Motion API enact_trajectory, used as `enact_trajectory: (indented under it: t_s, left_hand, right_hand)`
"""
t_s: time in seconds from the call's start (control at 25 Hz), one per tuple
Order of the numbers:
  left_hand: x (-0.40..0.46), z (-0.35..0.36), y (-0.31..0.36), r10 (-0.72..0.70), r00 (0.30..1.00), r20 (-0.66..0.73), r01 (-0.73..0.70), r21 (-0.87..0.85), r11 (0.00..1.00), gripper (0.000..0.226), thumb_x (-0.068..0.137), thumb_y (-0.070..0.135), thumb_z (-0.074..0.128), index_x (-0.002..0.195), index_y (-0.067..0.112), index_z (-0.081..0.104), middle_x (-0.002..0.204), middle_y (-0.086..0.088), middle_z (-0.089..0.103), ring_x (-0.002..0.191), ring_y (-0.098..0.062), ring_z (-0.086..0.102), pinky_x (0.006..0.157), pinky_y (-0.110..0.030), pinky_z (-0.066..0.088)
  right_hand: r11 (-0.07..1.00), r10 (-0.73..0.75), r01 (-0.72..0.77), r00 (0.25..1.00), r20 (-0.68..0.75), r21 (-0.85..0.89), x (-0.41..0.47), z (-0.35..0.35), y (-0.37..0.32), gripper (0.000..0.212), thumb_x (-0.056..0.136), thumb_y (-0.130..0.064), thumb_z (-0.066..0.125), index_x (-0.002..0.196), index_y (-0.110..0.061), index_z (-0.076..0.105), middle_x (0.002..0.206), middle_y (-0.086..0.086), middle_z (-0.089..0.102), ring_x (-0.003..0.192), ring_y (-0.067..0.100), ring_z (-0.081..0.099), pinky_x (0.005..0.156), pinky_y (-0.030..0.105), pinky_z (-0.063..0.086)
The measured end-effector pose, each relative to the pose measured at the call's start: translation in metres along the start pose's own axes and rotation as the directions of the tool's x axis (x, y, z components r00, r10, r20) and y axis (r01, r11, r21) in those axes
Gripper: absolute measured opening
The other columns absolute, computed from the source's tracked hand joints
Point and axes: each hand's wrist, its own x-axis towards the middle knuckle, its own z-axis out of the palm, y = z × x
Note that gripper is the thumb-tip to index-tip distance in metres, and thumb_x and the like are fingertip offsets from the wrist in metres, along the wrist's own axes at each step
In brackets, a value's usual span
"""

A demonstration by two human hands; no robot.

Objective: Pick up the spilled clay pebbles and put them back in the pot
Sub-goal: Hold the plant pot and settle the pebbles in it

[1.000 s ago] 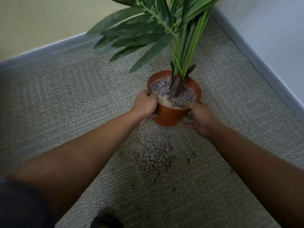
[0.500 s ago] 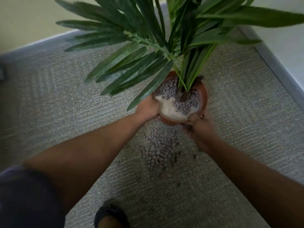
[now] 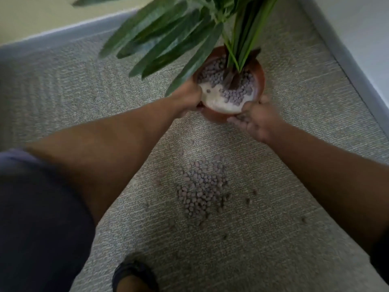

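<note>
Currently left hand [image 3: 188,95] clamps pot [image 3: 260,81] rim; right hand [image 3: 255,119] cupped at near wall, grip unclear. Pebbles [image 3: 202,186] heaped on carpet [image 3: 63,91] centre, apart from pot. Likely light, hard, rolling: scoop, not pinch.

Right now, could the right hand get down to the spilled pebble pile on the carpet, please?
Probably yes: the right hand rests at the pot rim, and bare carpet lies between it and the pebble pile, with nothing covering it.
</note>
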Motion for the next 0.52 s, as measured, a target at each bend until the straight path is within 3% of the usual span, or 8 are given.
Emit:
enact_trajectory:
  t_s: [0.08, 0.24, 0.4, 0.52]
  left_hand:
    - [0.007, 0.002, -0.011, 0.032, 0.999, 0.004, -0.032, 0.073, 0.997, 0.026, 0.104, 0.017, 0.039, 0.118, 0.009, 0.059, 0.102, -0.02, 0.07, 0.089, -0.04, 0.07, 0.076, -0.054, 0.061]
    - [0.02, -0.001, -0.019, 0.108, 0.994, -0.012, -0.102, 0.214, 0.971, 0.037, 0.1, 0.026, 0.036, 0.133, 0.015, 0.05, 0.114, -0.013, 0.067, 0.097, -0.03, 0.069, 0.078, -0.052, 0.061]
    - [0.026, 0.001, -0.027, 0.156, 0.988, -0.011, -0.15, 0.205, 0.967, 0.025, 0.096, 0.029, 0.036, 0.118, 0.027, 0.048, 0.109, -0.002, 0.065, 0.097, -0.024, 0.068, 0.081, -0.046, 0.06]
    - [0.034, -0.002, -0.027, 0.235, 0.972, 0.033, -0.236, 0.192, 0.953, 0.022, 0.092, 0.023, 0.037, 0.096, 0.033, 0.056, 0.081, 0.017, 0.064, 0.074, -0.003, 0.066, 0.061, -0.027, 0.054]
  right_hand:
    - [1.0, 0.005, -0.005, 1.0, -0.002, -0.01, 0.008, 0.001, 0.01, 0.039, 0.097, -0.006, 0.052, 0.127, -0.03, 0.048, 0.131, 0.011, 0.059, 0.108, 0.036, 0.068, 0.073, 0.043, 0.061]
    - [0.993, -0.036, 0.033, 0.999, 0.02, 0.112, 0.013, -0.004, 0.026, 0.04, 0.094, -0.016, 0.058, 0.13, -0.033, 0.05, 0.126, 0.005, 0.063, 0.098, 0.036, 0.074, 0.073, 0.042, 0.06]
    - [0.99, -0.09, 0.091, 0.996, -0.01, 0.111, 0.015, -0.001, 0.032, 0.04, 0.095, -0.018, 0.056, 0.132, -0.03, 0.048, 0.122, 0.002, 0.065, 0.093, 0.029, 0.076, 0.072, 0.042, 0.061]
    - [0.984, -0.106, 0.107, 0.994, -0.017, 0.145, 0.012, 0.0, 0.039, 0.043, 0.096, -0.019, 0.055, 0.135, -0.032, 0.045, 0.124, 0.001, 0.064, 0.097, 0.027, 0.075, 0.075, 0.043, 0.061]
